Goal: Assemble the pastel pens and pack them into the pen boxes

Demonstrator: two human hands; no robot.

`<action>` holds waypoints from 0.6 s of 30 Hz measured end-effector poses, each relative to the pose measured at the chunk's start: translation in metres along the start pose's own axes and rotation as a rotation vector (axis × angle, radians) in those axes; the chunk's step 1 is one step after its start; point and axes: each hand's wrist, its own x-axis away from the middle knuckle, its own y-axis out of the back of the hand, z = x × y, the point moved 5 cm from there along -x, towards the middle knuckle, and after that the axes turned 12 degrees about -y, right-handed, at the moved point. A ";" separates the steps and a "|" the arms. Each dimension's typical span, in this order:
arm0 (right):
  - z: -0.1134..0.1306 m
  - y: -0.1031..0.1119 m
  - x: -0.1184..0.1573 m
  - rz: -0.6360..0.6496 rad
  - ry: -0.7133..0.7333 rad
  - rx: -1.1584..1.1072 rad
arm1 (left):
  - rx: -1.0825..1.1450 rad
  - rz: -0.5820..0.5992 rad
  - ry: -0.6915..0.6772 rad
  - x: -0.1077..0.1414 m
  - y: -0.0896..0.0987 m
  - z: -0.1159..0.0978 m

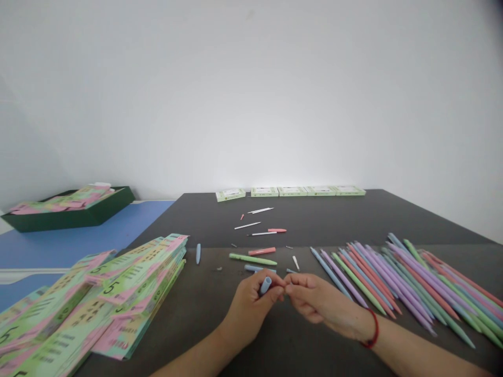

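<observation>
A short blue pen barrel, its hollow end tilted up, is held by my left hand. My right hand, with a red cord at the wrist, has its fingertips pinched against the left ones; whatever is between them is hidden. Just beyond the hands lie blue pen parts, a green pen, a red barrel and a small white cone-shaped piece. Farther off are a refill with a red pen part and white refills. A blue pen part lies apart to the left.
Many coloured pens lie in a spread pile on the right of the dark table. Stacked printed packets cover the left side. Several flat boxes line the back edge. A dark green tray of packets stands on a blue surface.
</observation>
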 end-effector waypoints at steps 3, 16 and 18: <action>0.003 0.002 0.008 -0.075 0.104 0.055 | 0.157 -0.064 0.090 -0.001 -0.001 0.008; 0.033 0.011 0.029 -0.514 0.509 0.634 | 0.359 -0.113 0.204 0.001 -0.007 0.011; 0.029 0.016 0.024 -0.502 0.422 0.544 | 0.395 -0.114 0.196 0.001 -0.008 0.011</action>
